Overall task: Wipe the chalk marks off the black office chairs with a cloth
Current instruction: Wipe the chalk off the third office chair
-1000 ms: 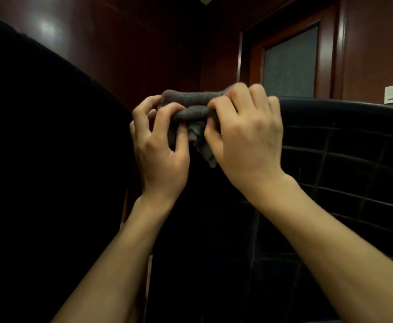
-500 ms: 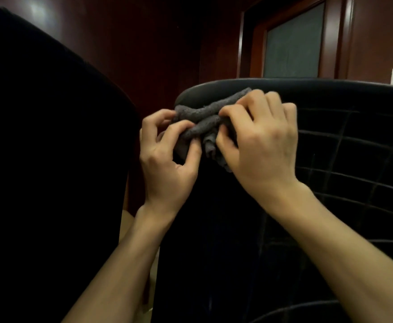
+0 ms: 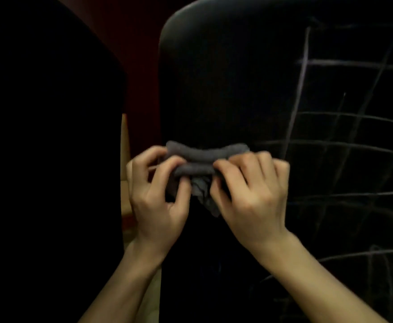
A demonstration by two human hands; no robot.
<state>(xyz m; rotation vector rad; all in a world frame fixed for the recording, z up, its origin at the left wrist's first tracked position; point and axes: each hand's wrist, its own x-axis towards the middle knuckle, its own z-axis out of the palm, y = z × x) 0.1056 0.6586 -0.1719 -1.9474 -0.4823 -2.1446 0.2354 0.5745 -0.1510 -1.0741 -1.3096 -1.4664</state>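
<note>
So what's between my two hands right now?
In the head view, the bunched grey cloth spans from left hand to right hand; both grip it.

Camera: one wide-angle view, worn on my head.
Direction: it looks forward and slightly down, toward my hands.
Nearness: very close; the back of the black chair (image 3: 237,85) fills the centre and right of the frame, its chalk lines (image 3: 344,145) on the right.
Lower frame: my forearms rise from the bottom edge; my left hand (image 3: 158,197) and right hand (image 3: 251,194) meet at the centre.
Left side: a second dark chair back (image 3: 46,148) fills it.
Shared view: none, only this camera.
</note>
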